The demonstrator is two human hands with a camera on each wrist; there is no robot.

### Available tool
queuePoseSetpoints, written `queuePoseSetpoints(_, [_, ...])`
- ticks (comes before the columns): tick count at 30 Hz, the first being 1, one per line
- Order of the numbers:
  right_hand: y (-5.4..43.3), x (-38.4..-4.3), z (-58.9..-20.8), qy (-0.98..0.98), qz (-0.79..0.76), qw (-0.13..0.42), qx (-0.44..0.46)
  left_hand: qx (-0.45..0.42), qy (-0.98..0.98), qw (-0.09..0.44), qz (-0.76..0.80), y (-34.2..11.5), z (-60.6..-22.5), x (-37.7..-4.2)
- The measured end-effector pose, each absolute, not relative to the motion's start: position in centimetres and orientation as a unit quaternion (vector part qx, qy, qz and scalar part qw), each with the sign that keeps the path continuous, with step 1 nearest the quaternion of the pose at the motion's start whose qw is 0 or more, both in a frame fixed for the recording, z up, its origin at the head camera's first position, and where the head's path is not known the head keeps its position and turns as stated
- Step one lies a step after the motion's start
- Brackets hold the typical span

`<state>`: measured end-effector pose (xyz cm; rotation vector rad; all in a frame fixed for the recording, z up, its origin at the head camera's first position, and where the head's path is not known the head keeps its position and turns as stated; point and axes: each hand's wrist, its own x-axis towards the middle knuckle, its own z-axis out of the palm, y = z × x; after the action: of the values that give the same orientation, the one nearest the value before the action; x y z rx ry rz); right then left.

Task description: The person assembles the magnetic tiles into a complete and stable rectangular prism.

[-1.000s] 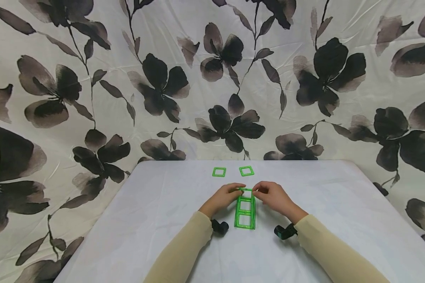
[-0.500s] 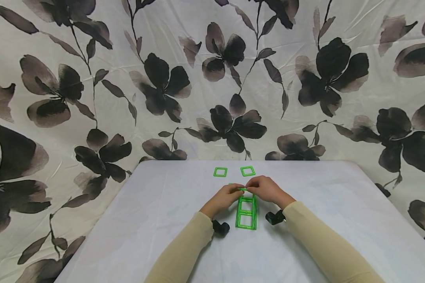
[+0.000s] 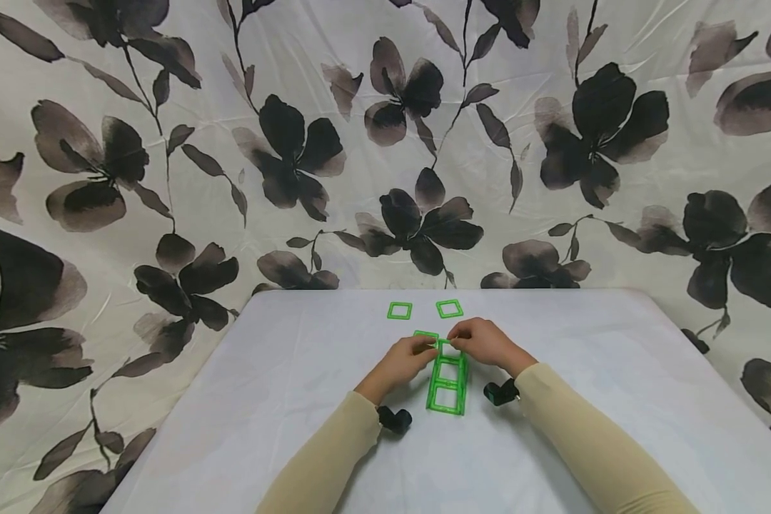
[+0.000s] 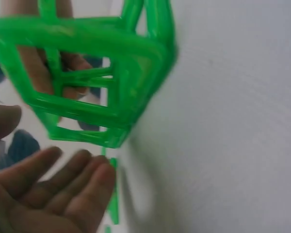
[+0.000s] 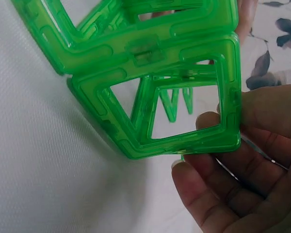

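A long, box-like frame of green magnetic tiles (image 3: pixel 445 411) rests lengthwise on the white tabletop, its square windows open. My right hand (image 3: pixel 488 344) is at its far end; in the right wrist view, the thumb and fingers of that hand (image 5: pixel 254 182) pinch the end tile (image 5: pixel 189 144). On the far left side is my left hand (image 3: pixel 401 363). The left wrist view shows this hand (image 4: pixel 58 194) with fingers extended and thumb apart, just off the green frame (image 4: pixel 82 36). Beyond the left fingertips lies another green tile (image 3: pixel 426 333), partly hidden.
Two loose green square tiles, one at left (image 3: pixel 400 318) and one at right (image 3: pixel 452 315), lie near the back edge of the white-covered table (image 3: pixel 263 400). Behind it hangs a floral cloth (image 3: pixel 321 243). Small black cameras are strapped at both wrists.
My right hand moved left to the frame's far end, met the left hand there, then stayed. The left hand has drawn slightly left, and the tile beyond it shows more.
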<state>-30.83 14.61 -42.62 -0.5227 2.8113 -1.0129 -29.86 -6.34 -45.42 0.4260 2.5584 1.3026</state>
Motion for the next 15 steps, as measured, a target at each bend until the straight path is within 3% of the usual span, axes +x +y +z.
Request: queuePoseSetpoints(15, [16.1,-31.1,-43.1,0.928,-0.344,0.068,-0.126,0.131,0.902,0.122,0.393,-7.2,-42.9,-26.0])
